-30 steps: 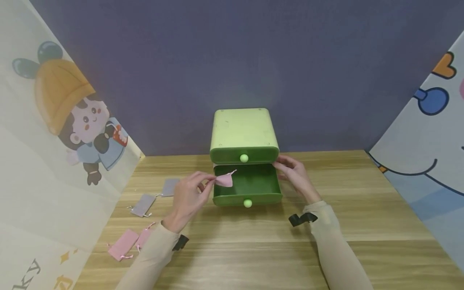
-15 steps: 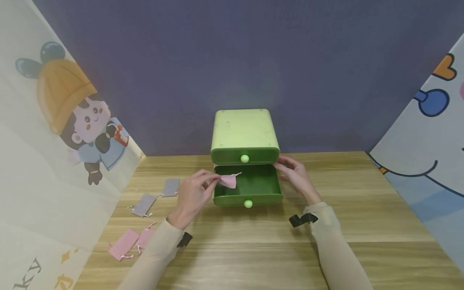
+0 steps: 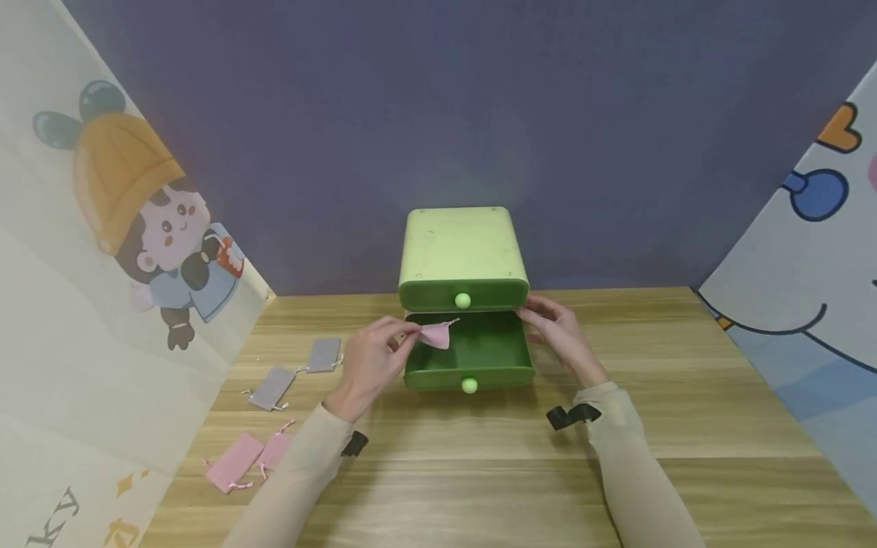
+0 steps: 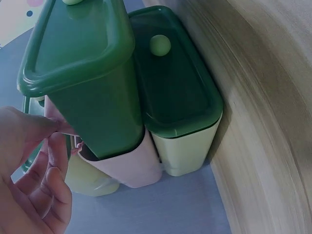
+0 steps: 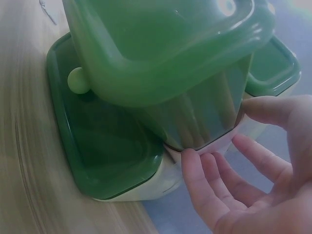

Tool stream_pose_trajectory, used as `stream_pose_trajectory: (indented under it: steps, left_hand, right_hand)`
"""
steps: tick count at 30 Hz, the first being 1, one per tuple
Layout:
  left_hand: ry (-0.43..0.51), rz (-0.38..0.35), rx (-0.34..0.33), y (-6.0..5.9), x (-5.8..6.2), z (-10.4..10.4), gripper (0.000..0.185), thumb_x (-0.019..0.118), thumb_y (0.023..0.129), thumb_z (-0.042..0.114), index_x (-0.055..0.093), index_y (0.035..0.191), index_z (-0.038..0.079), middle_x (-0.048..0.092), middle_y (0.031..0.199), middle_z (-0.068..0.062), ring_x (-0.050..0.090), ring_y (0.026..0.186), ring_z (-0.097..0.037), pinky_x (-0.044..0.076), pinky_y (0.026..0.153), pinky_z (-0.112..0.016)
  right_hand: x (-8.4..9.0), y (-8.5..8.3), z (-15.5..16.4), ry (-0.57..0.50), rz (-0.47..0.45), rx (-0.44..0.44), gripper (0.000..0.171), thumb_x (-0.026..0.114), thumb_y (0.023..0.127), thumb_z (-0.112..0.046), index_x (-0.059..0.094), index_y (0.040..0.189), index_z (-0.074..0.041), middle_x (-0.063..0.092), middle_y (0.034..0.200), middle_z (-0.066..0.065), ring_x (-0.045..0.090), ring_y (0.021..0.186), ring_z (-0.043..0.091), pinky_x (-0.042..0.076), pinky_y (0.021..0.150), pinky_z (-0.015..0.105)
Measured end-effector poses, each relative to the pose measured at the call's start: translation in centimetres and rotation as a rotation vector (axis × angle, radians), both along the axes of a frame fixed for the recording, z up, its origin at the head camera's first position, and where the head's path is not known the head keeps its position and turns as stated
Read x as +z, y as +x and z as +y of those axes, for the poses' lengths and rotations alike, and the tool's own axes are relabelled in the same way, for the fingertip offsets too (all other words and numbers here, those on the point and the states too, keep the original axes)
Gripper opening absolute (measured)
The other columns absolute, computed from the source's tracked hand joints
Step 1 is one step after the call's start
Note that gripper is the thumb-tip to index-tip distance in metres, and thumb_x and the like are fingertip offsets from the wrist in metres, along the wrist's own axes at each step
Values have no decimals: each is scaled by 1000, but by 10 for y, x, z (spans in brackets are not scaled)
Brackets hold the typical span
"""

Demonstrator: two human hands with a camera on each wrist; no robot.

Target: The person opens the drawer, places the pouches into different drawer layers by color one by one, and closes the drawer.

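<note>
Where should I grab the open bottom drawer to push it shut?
Probably the round knob at the middle of the drawer front, coming straight in from the near side. It sticks out toward you and nothing blocks it. The left hand pinches a pink pouch over the drawer's left side, and the right hand touches the cabinet's right side.

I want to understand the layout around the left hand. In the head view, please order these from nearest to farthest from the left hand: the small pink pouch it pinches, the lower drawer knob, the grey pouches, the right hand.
1. Small pink pouch: pinched by the left hand, over the open drawer.
2. Lower drawer knob: to its right, on the drawer front.
3. Grey pouches: on the table to its left; nearly as close as the knob, hard to rank.
4. Right hand: beyond the drawer, at its right side.
</note>
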State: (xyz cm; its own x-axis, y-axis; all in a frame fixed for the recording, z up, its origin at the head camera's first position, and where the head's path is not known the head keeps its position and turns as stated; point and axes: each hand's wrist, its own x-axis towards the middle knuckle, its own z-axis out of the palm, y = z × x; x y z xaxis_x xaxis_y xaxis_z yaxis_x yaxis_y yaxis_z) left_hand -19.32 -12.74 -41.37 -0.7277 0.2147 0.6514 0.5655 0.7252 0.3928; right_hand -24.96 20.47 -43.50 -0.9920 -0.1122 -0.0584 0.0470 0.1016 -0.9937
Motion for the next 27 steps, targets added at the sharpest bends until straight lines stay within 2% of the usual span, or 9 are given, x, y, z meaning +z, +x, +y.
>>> stream_pose_trajectory:
  steps: [14,22,27]
  left_hand:
    - [-29,-69,22,-7,-1,3,10,82,94,17,85,102,14,83,97,-3,71,62,-11,51,53,-22]
    - [-53,-98,32,-10,1,4,8,82,94,19,85,100,15,82,92,-3,66,59,-8,47,51,-21]
    - [-59,-146,30,-12,4,5,9,82,94,23,85,99,17,82,91,-3,62,57,-6,46,51,-22]
  right_hand:
    - [0,0,0,-3,-13,-4,60,67,105,-26,48,158,-4,52,155,20,64,115,6,61,99,35]
    - [1,1,0,-1,-24,5,61,68,105,-30,49,158,-7,52,156,18,58,136,26,59,105,39]
    - [1,0,0,-3,-25,7,60,68,105,-29,48,158,-7,52,157,19,55,141,32,56,109,46]
